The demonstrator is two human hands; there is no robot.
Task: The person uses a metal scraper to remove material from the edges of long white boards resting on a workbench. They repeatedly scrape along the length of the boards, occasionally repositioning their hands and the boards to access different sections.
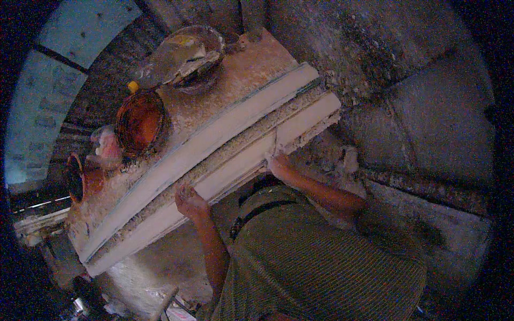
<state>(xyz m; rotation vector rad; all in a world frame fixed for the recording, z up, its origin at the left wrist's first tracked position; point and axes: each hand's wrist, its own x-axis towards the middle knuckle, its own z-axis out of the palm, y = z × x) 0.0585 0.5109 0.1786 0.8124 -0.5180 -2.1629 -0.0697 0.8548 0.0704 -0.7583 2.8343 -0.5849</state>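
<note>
**Steadying a plaster moulding at the bench edge**

Where the long white moulding lies slantwise along the near edge of the plaster-crusted workbench, we see the piece borne by the bench along its whole length, so the hands need only guide it, not carry it. The 2 hands come up from below: the left hand is pressed to the lower face near the middle of the piece, its fingers curled against the plaster, and the right hand sits further up, close to the broken upper end. Whether either hand fully clasps the edge we cannot tell; both touch it. We judge that even pressure, spread along the run and not pinched at 1 point, suits so brittle a section, since its crumbly rim looks apt to chip. Behind it stand a round orange bowl and a smaller, plaster-caked mixing bowl, both well apart from the hands.
</note>
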